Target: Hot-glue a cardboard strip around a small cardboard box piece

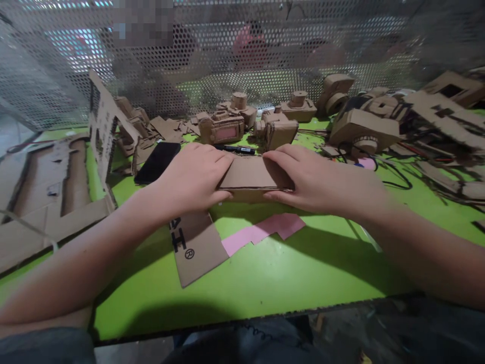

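Note:
A folded brown cardboard piece (248, 177) sits on the green table (288, 273) in the middle of the view. My left hand (193, 177) grips its left end, fingers curled over the top and thumb at the front edge. My right hand (303, 179) grips its right end the same way. Just in front of the piece lie a pink paper strip (265, 230) and a flat cardboard scrap with black letters (195, 247), partly under my left wrist.
A black phone (157, 162) and a black marker (237, 149) lie behind my hands. Several cardboard camera models (223, 126) stand along a perforated metal screen (265, 55). Cut cardboard sheets (49, 192) lie left; cardboard parts and black wires (394, 172) crowd the right.

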A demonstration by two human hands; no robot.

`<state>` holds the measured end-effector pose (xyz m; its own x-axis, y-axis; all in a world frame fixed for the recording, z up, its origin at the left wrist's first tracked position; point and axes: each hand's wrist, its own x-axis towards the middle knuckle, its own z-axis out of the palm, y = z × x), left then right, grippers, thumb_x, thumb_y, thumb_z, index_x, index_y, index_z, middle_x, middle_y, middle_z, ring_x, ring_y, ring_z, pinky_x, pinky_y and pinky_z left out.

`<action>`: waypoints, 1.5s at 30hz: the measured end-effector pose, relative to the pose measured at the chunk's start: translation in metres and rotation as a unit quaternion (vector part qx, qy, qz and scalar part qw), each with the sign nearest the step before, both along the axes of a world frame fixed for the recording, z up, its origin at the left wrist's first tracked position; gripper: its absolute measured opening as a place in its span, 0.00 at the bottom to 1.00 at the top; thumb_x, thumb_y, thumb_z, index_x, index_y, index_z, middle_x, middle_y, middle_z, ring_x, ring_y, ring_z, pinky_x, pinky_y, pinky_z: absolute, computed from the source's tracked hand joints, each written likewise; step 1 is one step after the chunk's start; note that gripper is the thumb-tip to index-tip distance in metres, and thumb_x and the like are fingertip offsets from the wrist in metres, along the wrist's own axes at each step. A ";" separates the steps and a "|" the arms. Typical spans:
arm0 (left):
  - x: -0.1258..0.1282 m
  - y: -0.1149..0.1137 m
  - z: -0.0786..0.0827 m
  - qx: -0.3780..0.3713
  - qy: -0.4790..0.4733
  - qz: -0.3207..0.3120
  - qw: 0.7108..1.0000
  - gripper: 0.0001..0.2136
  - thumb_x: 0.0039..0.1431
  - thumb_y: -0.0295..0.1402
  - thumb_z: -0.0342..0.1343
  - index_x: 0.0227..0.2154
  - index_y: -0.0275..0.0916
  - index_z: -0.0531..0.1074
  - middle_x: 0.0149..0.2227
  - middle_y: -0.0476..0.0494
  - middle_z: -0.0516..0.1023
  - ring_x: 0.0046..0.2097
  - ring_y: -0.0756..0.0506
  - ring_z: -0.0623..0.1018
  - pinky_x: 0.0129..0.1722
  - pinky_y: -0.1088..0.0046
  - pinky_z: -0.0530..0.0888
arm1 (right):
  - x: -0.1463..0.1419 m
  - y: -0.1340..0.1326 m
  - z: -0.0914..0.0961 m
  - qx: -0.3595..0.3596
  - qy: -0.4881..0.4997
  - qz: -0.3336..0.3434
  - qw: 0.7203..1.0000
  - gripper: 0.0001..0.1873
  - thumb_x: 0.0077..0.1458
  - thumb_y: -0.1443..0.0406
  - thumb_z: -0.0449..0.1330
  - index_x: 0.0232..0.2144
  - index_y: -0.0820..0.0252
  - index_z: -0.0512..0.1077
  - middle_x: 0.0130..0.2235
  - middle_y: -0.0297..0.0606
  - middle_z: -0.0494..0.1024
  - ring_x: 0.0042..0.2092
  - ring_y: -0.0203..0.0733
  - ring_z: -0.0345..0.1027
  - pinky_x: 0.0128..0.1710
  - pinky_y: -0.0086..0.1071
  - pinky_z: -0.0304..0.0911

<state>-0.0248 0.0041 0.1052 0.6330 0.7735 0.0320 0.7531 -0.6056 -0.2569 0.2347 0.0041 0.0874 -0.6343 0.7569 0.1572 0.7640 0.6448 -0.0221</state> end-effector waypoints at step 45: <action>-0.014 0.017 -0.019 0.029 -0.061 -0.114 0.991 0.32 0.67 0.45 0.65 0.66 0.27 0.72 0.61 0.26 0.83 0.60 0.29 0.81 0.61 0.54 0.76 | -0.008 0.001 -0.002 -0.023 0.014 -0.010 1.000 0.28 0.65 0.48 0.61 0.58 0.59 0.76 0.56 0.55 0.82 0.52 0.62 0.76 0.45 0.45 0.71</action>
